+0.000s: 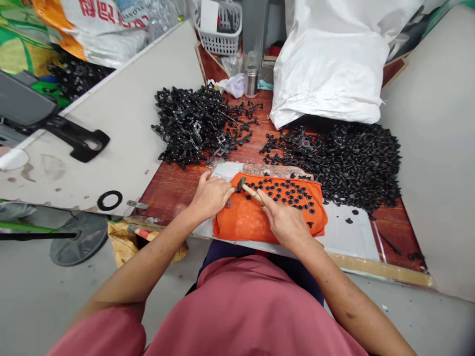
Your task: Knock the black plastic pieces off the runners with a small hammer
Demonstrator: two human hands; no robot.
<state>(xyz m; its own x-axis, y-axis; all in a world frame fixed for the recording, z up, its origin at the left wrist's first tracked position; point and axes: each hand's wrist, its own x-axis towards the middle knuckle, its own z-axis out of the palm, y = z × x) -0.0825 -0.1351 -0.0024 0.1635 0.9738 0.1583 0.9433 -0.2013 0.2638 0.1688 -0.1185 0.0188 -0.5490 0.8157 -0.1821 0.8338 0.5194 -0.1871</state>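
Note:
My right hand (285, 217) grips the pale wooden handle of a small hammer (252, 191). The hammer's dark head is over the left part of an orange cloth (256, 220), right beside my left fingertips. My left hand (212, 195) is closed at the cloth's upper left edge; what its fingers pinch is hidden. Just below them shows a small dark piece (229, 203). Several small round black plastic parts (293, 194) stand in rough rows on the right half of the cloth.
Tangled black plastic pieces (189, 123) are heaped at the back left of the red-brown table (163, 198). A pile of small black parts (359, 163) lies on the right beneath a white sack (330, 69). Behind stand a steel bottle (251, 81) and a grey basket (220, 42).

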